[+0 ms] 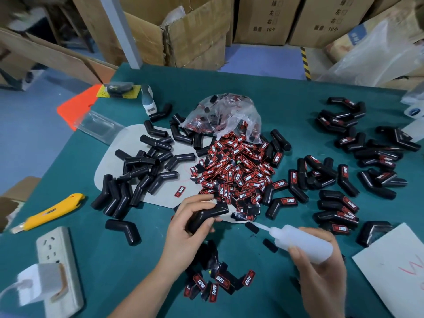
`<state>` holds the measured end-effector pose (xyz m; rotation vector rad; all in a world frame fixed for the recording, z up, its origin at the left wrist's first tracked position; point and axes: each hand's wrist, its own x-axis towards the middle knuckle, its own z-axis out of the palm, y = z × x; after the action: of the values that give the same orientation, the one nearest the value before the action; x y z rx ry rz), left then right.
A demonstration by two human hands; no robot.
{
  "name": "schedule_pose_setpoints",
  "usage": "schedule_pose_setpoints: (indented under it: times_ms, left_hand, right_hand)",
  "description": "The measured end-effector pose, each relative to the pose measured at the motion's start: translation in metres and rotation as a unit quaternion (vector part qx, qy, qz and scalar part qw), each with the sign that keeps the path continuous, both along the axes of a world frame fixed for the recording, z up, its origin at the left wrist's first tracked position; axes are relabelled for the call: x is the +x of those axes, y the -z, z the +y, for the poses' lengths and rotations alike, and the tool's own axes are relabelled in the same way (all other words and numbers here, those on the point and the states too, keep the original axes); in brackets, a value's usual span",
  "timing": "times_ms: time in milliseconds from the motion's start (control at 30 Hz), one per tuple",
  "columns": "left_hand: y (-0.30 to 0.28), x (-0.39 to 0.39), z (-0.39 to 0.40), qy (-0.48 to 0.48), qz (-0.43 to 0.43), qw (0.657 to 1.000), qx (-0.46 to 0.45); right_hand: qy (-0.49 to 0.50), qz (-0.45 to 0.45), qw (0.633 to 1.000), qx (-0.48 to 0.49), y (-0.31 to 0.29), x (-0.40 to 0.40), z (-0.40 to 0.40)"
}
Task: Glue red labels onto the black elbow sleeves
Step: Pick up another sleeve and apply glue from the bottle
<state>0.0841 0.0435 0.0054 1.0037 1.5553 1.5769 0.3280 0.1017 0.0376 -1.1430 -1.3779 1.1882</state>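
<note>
White sheet [394, 267] cut off, red scrawl perhaps unreadable.

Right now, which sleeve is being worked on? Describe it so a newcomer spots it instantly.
Start at the red label pile in the middle of the green table, then drop to its near edge. There the left hand grips one black elbow sleeve: the only one lifted off the table, and unlabelled.

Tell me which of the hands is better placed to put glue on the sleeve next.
The right hand. It already grips the glue bottle, whose nozzle points toward the black elbow sleeve. The left hand is occupied gripping that sleeve, so it likely only steadies it.
</note>
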Motion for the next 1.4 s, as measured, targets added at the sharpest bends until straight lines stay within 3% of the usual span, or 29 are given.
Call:
schedule_pose_setpoints:
  times_ms: [133, 367, 1400]
  left_hand:
    - [0.003, 0.000, 0.000, 0.003, 0.022, 1.000, 0.003]
    - [0.000, 0.003, -0.003, -0.023, -0.035, 0.999, 0.001]
    - [0.005, 0.005, -0.007, -0.042, 0.008, 0.998, 0.047]
  right_hand:
    - [-0.015, 0.005, 0.998, 0.053, -0.002, -0.004, -0.001]
    - [-0.015, -0.040, 0.994, 0.101, 0.004, -0.006, -0.006]
    - [0.007, -0.110, 0.982, 0.150, -0.002, -0.008, -0.019]
